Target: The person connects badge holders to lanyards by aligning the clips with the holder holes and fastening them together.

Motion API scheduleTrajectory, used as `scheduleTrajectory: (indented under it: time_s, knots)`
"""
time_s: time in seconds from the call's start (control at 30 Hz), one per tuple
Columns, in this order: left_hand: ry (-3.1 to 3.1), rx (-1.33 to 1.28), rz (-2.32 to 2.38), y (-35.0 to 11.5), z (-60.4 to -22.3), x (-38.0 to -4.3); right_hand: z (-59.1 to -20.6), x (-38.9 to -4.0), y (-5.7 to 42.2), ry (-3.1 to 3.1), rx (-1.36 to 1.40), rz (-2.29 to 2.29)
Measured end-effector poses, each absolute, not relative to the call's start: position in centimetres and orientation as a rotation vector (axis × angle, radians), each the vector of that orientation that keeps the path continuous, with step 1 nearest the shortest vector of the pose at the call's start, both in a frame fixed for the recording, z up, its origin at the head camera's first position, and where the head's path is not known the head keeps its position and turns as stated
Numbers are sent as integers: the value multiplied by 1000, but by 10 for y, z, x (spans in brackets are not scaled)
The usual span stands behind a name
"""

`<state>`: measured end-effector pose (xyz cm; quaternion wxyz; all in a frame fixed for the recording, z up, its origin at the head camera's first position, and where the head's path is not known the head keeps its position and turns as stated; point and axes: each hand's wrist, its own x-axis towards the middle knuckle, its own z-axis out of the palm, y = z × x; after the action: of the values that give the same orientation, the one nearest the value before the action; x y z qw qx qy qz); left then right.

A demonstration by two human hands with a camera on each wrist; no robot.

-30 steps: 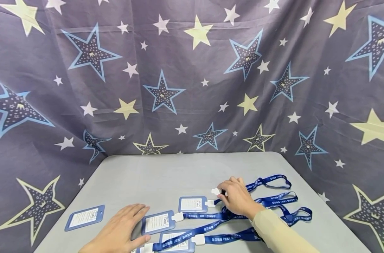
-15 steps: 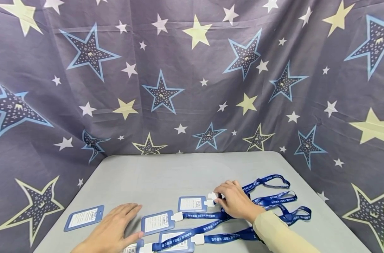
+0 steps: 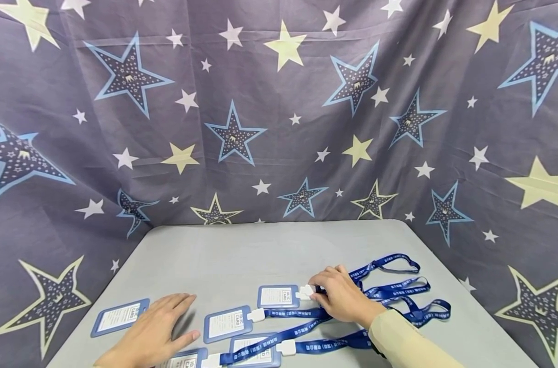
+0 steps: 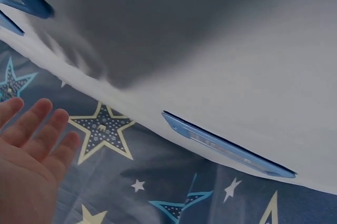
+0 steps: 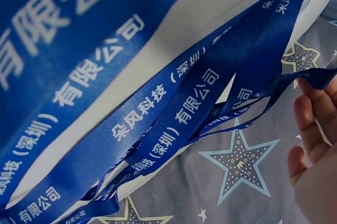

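My right hand [image 3: 345, 296] pinches a dark blue lanyard [image 5: 310, 76] close behind its white clip [image 3: 306, 292]. That clip overlaps the slot end of the far blue card holder [image 3: 279, 296] in the head view. White-printed lanyard straps [image 5: 179, 97] run under and past the hand. With fingers spread, my left hand [image 3: 152, 329] hovers at the front left, holding nothing. Beside it lie a middle card holder [image 3: 224, 324], a front one crossed by a strap [image 3: 251, 359], and another [image 3: 187, 359] partly covered by the hand.
A lone card holder [image 3: 120, 317] with no strap lies at the left of the grey table [image 3: 214, 255]. Lanyard loops [image 3: 437, 312] spread out at the right. Star-patterned cloth [image 3: 279, 128] hangs behind and along both sides.
My right hand has come down a little, bringing the white clip from above to the far card holder's end. My left hand has shifted left, uncovering more of the front card holders.
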<state>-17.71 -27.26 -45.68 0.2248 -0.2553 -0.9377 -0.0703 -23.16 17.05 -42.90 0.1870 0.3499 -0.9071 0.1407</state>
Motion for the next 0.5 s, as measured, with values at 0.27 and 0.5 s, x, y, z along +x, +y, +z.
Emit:
scheduleTrajectory:
  time_s: [0.27,0.5]
  knots:
    - [-2621,-640,-175,-286,-455,-181,-428,-228,173,-2557,988,400]
    - [-2640,-588,-179,-304,-460,-186,-428,-226,175,-2576,992,413]
